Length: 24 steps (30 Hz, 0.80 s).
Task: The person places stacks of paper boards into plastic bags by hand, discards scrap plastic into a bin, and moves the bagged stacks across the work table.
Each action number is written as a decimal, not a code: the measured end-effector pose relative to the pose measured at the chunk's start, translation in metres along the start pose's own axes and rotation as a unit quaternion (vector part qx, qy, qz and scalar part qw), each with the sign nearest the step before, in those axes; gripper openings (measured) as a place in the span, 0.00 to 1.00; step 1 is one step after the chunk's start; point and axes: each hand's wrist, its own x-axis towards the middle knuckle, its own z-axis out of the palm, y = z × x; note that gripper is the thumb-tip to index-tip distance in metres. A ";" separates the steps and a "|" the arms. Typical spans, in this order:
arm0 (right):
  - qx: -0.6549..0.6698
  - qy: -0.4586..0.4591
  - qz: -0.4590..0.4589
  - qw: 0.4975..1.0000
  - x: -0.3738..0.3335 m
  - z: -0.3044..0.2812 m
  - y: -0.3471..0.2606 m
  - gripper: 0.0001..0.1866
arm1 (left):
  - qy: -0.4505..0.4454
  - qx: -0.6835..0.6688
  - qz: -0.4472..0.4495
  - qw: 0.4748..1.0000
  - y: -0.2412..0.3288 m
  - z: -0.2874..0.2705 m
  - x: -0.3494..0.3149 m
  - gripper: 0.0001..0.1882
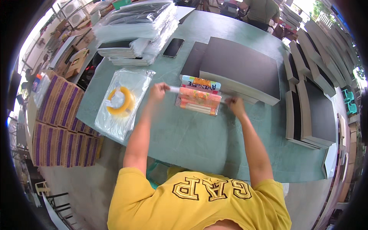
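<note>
A colourful pack [200, 96], with pink, orange and blue faces and clear plastic round it, lies in front of me at the middle of the table. From its left side a whitish, see-through strip [174, 89] sticks out, and my left hand [158, 92] pinches the end of it. Off the pack's right side, my right hand [235, 106] is closed, its fingertips close to the pack; what they pinch is too small to make out. A roll of yellow tape [115, 101] rests on a pile of clear plastic bags [109, 124] to the left.
Large black-covered books [241, 63] lie just behind the pack, with a phone [173, 48] to their left. A tall plastic-wrapped stack [134, 27] stands at the back left. More thick books [316, 111] line the right edge. Cartons [57, 138] are piled left of the green table [184, 142].
</note>
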 end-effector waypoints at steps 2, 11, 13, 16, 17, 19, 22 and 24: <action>-0.021 0.006 0.017 1.000 -0.011 0.011 0.024 0.14 | -0.021 0.050 -0.029 0.998 -0.038 0.019 -0.018 0.13; -0.029 0.135 -0.097 0.986 -0.038 -0.040 -0.082 0.10 | 0.085 -0.007 0.057 0.995 0.056 -0.030 -0.012 0.10; -0.017 0.128 -0.200 0.971 -0.042 0.001 -0.102 0.11 | 0.085 0.019 0.125 0.988 0.093 0.005 -0.010 0.14; -0.171 0.075 -0.279 0.942 -0.065 0.040 -0.104 0.21 | 0.022 0.170 0.257 0.951 0.109 0.046 -0.014 0.22; -0.151 0.104 -0.248 0.951 -0.075 0.036 -0.100 0.22 | -0.007 0.233 0.311 0.921 0.109 0.059 -0.020 0.25; -0.112 0.170 -0.184 0.962 -0.097 0.019 -0.082 0.24 | -0.024 0.245 0.313 0.917 0.105 0.062 -0.025 0.27; -0.160 0.195 -0.078 0.965 -0.146 -0.025 -0.041 0.22 | -0.018 0.238 0.305 0.922 0.099 0.067 -0.028 0.27; -0.215 0.238 -0.008 0.947 -0.189 -0.048 0.000 0.21 | 0.012 0.268 0.294 0.917 0.107 0.070 -0.032 0.27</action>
